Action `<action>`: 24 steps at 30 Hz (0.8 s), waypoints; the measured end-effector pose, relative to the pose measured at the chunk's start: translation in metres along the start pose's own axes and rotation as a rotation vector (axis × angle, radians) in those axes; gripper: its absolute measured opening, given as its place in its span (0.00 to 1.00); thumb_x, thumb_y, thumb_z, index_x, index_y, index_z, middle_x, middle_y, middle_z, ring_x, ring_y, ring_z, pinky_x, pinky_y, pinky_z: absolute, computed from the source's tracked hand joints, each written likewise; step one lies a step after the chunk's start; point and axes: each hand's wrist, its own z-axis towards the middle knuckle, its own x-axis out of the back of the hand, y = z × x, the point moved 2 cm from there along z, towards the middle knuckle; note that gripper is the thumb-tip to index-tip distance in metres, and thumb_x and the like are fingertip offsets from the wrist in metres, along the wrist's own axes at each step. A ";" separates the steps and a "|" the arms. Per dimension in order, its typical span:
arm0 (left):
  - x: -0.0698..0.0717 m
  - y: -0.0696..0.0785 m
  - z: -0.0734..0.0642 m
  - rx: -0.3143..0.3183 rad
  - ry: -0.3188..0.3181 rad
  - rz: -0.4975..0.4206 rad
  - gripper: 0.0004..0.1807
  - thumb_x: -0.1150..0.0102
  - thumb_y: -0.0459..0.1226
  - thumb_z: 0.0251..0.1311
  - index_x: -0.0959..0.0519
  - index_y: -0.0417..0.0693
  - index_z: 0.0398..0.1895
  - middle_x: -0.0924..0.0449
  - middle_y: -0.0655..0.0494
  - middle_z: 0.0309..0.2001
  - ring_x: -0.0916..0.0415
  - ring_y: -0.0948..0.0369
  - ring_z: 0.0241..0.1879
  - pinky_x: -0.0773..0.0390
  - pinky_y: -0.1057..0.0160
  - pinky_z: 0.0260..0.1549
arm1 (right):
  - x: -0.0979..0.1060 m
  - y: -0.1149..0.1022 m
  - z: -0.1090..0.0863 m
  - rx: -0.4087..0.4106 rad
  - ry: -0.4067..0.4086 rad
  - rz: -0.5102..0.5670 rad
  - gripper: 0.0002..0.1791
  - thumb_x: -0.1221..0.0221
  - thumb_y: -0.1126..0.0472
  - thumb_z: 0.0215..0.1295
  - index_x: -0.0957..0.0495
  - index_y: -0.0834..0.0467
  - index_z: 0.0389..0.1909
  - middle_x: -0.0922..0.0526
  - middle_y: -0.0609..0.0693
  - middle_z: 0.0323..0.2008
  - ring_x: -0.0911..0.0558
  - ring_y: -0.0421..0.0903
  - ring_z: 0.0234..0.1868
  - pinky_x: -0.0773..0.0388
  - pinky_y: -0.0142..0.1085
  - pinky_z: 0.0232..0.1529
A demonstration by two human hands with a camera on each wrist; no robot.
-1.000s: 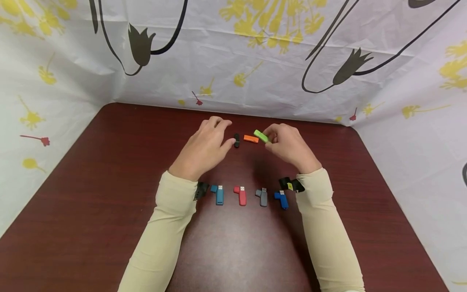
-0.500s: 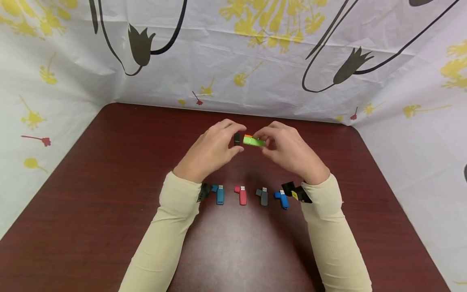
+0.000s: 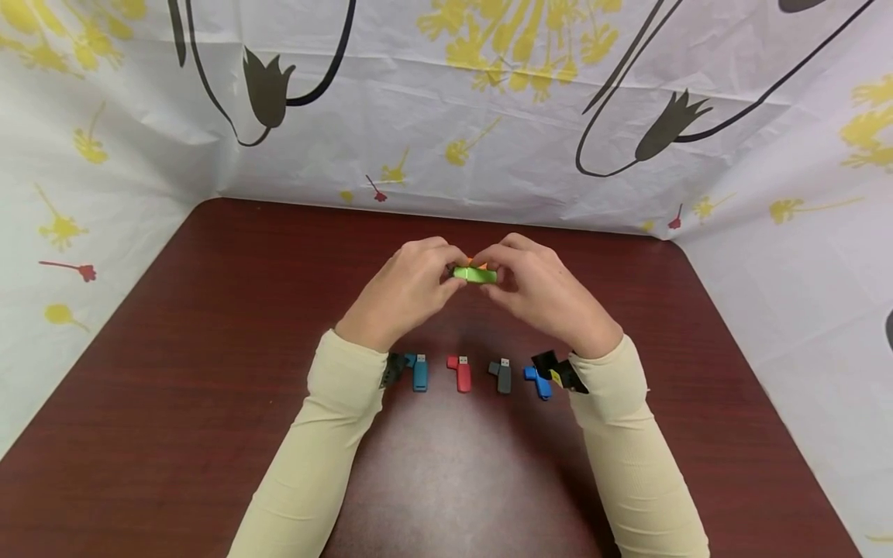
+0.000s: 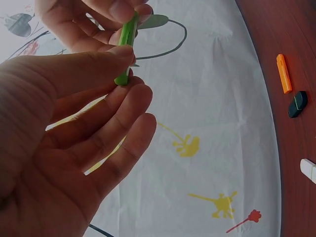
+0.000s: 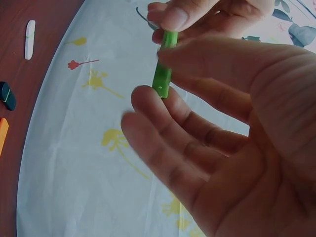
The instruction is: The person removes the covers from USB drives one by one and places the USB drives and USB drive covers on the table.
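A light green USB stick [image 3: 474,274] is held level between both hands above the far part of the table. My left hand [image 3: 399,291] pinches its left end between thumb and fingers. At the other end, my right hand [image 3: 551,298] grips it the same way; in the right wrist view the thumb lies along the green stick [image 5: 163,74]. The cap appears to be on, as no metal plug shows. Just beyond the hands, an orange USB stick [image 4: 284,74] and a black USB stick [image 4: 297,104] lie on the table, mostly covered in the head view.
Nearer the body lies a row of uncapped USB sticks: teal [image 3: 420,375], red [image 3: 463,377], grey [image 3: 504,378] and blue [image 3: 542,387], caps beside them. A white USB stick [image 5: 30,39] lies at the back, hidden in the head view. Patterned white sheeting [image 3: 446,178] borders the table.
My right hand has brought the green USB stick left and turned it level. My left hand has moved right and now pinches its left end too.
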 end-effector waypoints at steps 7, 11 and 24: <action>0.001 -0.002 -0.001 -0.041 0.039 0.029 0.11 0.28 0.34 0.70 0.10 0.40 0.51 0.13 0.50 0.44 0.18 0.56 0.40 0.15 0.61 0.42 | -0.003 -0.002 0.001 -0.028 0.028 -0.008 0.13 0.26 0.64 0.67 0.13 0.56 0.51 0.18 0.51 0.45 0.20 0.46 0.38 0.21 0.41 0.41; 0.001 -0.001 -0.001 -0.058 0.066 0.029 0.09 0.29 0.34 0.70 0.10 0.39 0.49 0.12 0.49 0.42 0.18 0.57 0.37 0.16 0.61 0.40 | -0.003 -0.002 0.001 -0.037 0.041 -0.015 0.12 0.27 0.64 0.68 0.13 0.56 0.50 0.17 0.51 0.45 0.19 0.48 0.38 0.21 0.41 0.41; 0.003 0.003 0.000 -0.020 0.024 -0.023 0.11 0.30 0.35 0.72 0.10 0.37 0.51 0.10 0.45 0.47 0.16 0.53 0.42 0.14 0.60 0.43 | -0.004 0.000 0.002 -0.019 0.022 -0.002 0.08 0.28 0.65 0.69 0.12 0.58 0.47 0.15 0.50 0.42 0.18 0.46 0.39 0.19 0.41 0.43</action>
